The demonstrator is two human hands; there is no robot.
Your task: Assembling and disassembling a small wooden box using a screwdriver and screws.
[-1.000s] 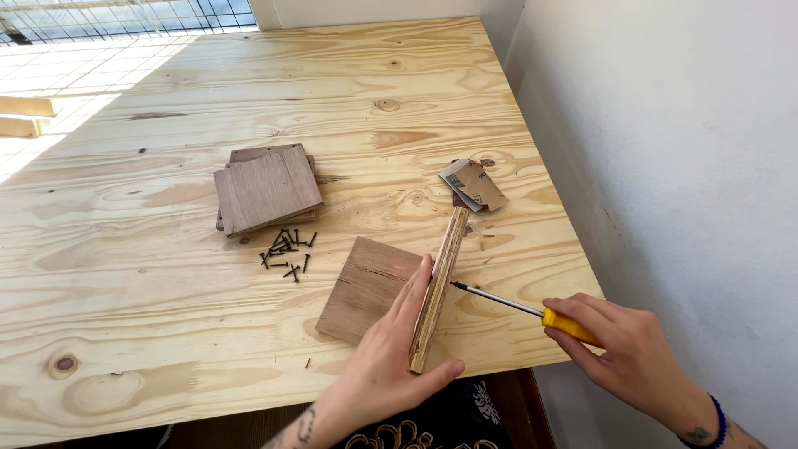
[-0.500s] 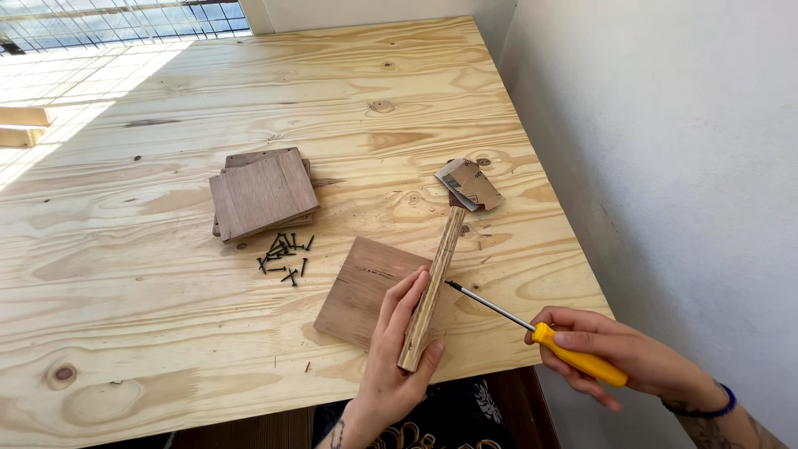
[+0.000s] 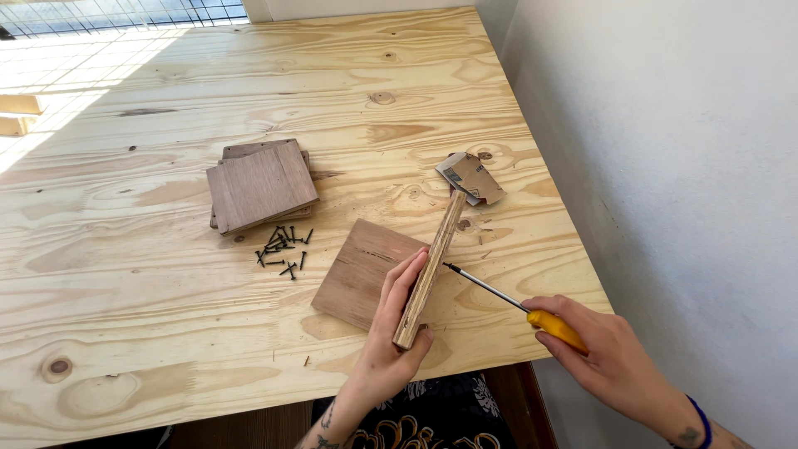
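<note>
Left hand grips upright board on edge against flat board, near right of bench. Right hand holds screwdriver, tip at upright board's side. Screws loose left; joint looks unfinished.

Left hand reaches up from the lower edge, fingers extended, thumb tucked opposite, gripping; right hand comes in from the lower right, fist closed, wrist angled inward; forearms tattooed.
</note>
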